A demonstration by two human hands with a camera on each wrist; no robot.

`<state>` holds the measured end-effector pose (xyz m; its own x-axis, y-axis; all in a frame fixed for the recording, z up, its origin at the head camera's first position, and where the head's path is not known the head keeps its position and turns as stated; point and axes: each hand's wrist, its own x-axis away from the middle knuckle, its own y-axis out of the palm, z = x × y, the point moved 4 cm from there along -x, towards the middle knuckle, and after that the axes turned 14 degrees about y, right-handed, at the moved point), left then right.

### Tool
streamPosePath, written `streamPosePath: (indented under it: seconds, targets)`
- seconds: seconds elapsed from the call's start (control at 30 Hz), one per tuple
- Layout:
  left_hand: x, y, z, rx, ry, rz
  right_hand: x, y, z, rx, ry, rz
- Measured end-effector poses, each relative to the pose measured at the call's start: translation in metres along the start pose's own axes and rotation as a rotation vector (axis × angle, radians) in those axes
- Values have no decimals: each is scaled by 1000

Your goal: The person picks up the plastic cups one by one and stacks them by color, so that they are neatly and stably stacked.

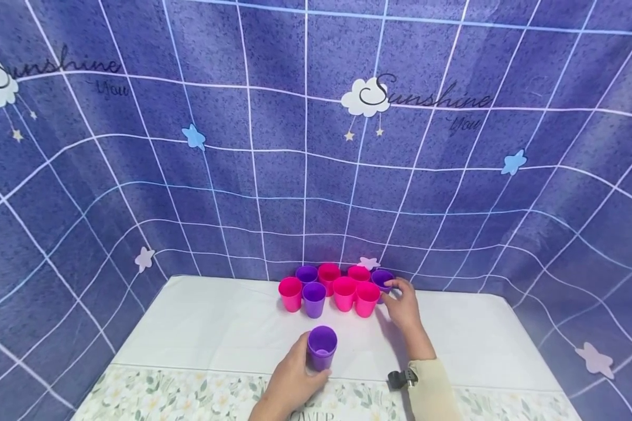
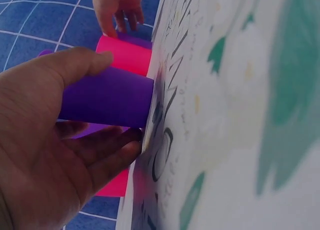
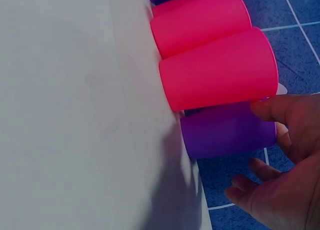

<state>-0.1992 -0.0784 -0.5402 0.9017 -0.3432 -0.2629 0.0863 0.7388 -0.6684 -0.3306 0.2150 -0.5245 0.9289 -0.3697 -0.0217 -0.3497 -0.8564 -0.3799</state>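
Note:
A purple cup (image 1: pixel 322 358) stands upright near the front of the white surface, apart from the others. My left hand (image 1: pixel 294 374) holds it from the left, thumb on the near side and fingers curled around the far side; the left wrist view shows this purple cup (image 2: pixel 107 97) up close. At the right end of the back group is another purple cup (image 3: pixel 230 130). My right hand (image 1: pixel 402 307) pinches its rim, with the thumb on the outside wall and the other fingers spread below in the right wrist view. Pink cups partly hide this cup in the head view.
Several pink cups (image 1: pixel 344 295) and purple cups, such as one at the front (image 1: pixel 314 301), stand upright close together at the back. A blue gridded curtain (image 1: pixel 305 175) rises behind them. A floral cloth strip (image 1: pixel 189 394) runs along the front of the white table (image 1: pixel 216 327).

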Motion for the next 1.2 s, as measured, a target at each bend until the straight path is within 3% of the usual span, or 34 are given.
streamPosePath:
  seconds: [0.2, 0.5, 0.73, 1.07, 1.2]
  targets:
    - [0, 2, -1, -25, 20, 23, -1, -1, 5, -35, 20, 9]
    - [-6, -2, 3, 25, 40, 112, -1, -6, 0, -101, 28, 67]
    - [-8, -3, 6, 45, 40, 138, -2, -11, -3, -172, 53, 110]
    - [-6, -1, 4, 72, 35, 129, 1, -15, -6, -80, 22, 132]
    - [-6, -2, 5, 86, 54, 132, 4, -19, -10, -97, 16, 136]
